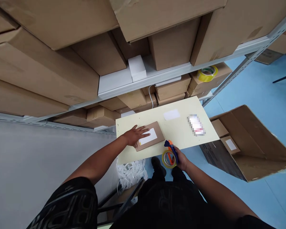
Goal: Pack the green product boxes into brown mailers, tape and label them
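Flat on the pale tabletop (131,156) lies a brown cardboard parcel (159,133) with a white label (150,137) on its upper face. My left hand (135,135) rests on the parcel, fingers spread across part of the label. Just off the table's front edge, my right hand (181,159) grips a blue and orange tape dispenser (173,150). A roll of clear yellowish tape (165,161) sits in the dispenser. The dispenser's head is close to the parcel's lower right corner.
A white slip (171,114) and a blurred-out phone-like object (196,125) lie on the table. To the right, a large open carton (243,159) holds small boxes. Behind, a metal shelf (157,75) carries cartons and a yellow tape roll (207,73). White strips (132,173) are heaped below left.
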`<move>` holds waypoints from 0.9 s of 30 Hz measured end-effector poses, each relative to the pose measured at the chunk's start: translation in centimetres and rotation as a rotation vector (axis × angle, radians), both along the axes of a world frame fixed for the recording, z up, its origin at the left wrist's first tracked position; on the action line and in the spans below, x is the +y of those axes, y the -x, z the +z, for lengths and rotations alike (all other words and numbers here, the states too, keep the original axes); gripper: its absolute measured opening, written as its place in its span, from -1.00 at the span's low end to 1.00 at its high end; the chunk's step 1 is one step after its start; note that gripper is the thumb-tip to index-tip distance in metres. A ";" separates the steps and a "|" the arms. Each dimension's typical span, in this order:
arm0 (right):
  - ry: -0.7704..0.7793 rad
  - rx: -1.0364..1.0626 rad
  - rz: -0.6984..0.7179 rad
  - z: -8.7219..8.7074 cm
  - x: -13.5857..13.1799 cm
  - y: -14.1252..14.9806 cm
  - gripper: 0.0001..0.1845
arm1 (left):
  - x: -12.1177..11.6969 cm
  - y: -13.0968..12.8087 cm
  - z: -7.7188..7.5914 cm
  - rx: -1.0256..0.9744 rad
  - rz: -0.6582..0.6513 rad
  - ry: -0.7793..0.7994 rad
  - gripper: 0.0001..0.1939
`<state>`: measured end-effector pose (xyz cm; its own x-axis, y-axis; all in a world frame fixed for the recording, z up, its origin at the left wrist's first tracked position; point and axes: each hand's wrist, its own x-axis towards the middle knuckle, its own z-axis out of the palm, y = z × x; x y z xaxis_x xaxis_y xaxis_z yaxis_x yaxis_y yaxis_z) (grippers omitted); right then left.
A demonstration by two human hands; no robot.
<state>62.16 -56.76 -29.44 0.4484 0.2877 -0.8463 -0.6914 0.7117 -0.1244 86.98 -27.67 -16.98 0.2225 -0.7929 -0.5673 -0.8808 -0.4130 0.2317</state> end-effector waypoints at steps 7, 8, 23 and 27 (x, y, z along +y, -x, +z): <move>0.117 0.006 0.108 2.1 -2.6 -5.0 -0.50 | 2.3 4.1 -0.9 -0.020 0.204 0.012 0.45; 0.130 0.007 0.135 2.3 -3.0 -5.7 -0.50 | 2.6 4.8 -1.0 -0.028 0.227 0.007 0.48; 0.197 0.002 0.301 4.7 -3.5 -15.6 -0.53 | 0.2 10.8 -3.0 -0.276 0.661 0.206 0.41; 0.155 0.014 0.294 4.3 -3.3 -16.0 -0.51 | -1.1 11.3 -3.1 -0.278 0.737 0.215 0.39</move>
